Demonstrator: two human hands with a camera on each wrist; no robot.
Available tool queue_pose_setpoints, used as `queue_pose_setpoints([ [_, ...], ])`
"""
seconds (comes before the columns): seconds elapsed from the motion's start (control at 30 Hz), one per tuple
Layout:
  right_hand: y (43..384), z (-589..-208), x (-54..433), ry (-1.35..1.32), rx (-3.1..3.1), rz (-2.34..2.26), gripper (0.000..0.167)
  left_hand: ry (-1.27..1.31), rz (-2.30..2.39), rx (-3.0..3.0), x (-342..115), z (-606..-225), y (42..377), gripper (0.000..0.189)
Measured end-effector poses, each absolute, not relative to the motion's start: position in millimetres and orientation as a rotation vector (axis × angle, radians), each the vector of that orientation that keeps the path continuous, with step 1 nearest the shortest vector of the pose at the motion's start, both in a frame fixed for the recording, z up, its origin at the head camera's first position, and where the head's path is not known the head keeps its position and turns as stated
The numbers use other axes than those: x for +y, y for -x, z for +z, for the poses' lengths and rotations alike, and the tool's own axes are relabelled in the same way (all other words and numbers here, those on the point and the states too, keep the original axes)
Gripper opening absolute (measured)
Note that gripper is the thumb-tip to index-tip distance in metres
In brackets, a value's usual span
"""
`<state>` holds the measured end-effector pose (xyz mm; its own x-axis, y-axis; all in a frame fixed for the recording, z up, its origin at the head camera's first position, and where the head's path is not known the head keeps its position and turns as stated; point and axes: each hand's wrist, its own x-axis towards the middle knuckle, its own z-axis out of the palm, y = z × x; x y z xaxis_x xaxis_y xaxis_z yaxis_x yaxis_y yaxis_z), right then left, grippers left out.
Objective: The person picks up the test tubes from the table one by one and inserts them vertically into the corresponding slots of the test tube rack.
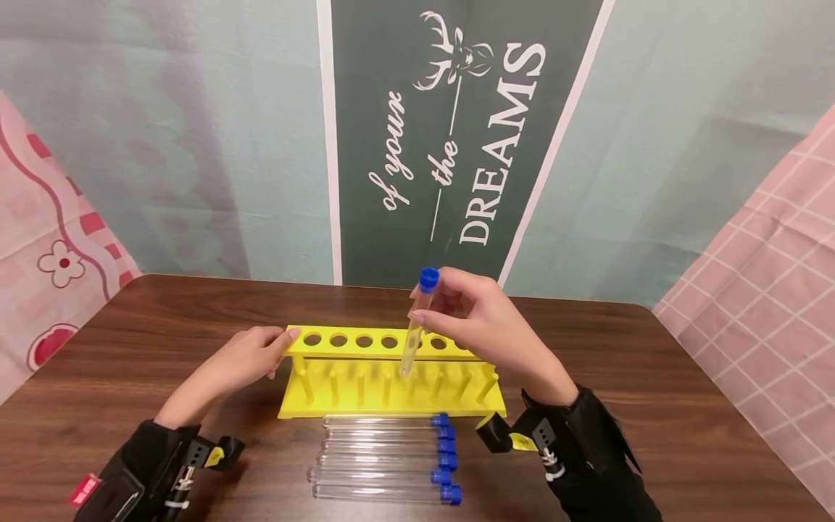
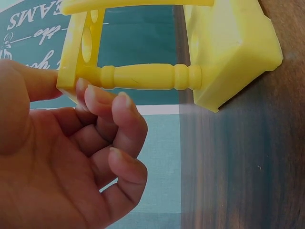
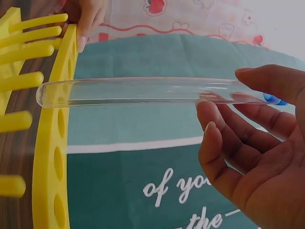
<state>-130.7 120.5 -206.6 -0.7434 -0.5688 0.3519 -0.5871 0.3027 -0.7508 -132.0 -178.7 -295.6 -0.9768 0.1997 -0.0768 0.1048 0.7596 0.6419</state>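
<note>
A yellow test tube rack [image 1: 391,408] stands on the table, a row of round holes along its top bar and a row of pegs over its base. At the rack's left end, my left hand [image 1: 244,355] pinches the top bar between thumb and fingers. My right hand [image 1: 479,312] holds a clear test tube [image 3: 143,91] near its blue cap [image 1: 428,278] with thumb and fingertips. The tube tilts slightly, cap up, and its rounded bottom overlaps the rack's front in the head view. No liquid shows inside it.
Several clear test tubes [image 1: 381,459] with blue caps lie side by side in front of the rack, caps to the right. The brown wooden table [image 1: 659,406] ends at a printed cloth backdrop [image 1: 261,145], with pink cloth [image 1: 770,275] at the sides.
</note>
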Motion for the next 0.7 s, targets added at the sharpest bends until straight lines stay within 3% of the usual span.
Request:
queue_pose_setpoints([
  [0.7, 148.4, -204.2, 83.2, -1.245, -2.462, 1.524, 0.007, -0.262, 1.013, 2.819, -179.0, -295.4, 133.0, 0.046],
])
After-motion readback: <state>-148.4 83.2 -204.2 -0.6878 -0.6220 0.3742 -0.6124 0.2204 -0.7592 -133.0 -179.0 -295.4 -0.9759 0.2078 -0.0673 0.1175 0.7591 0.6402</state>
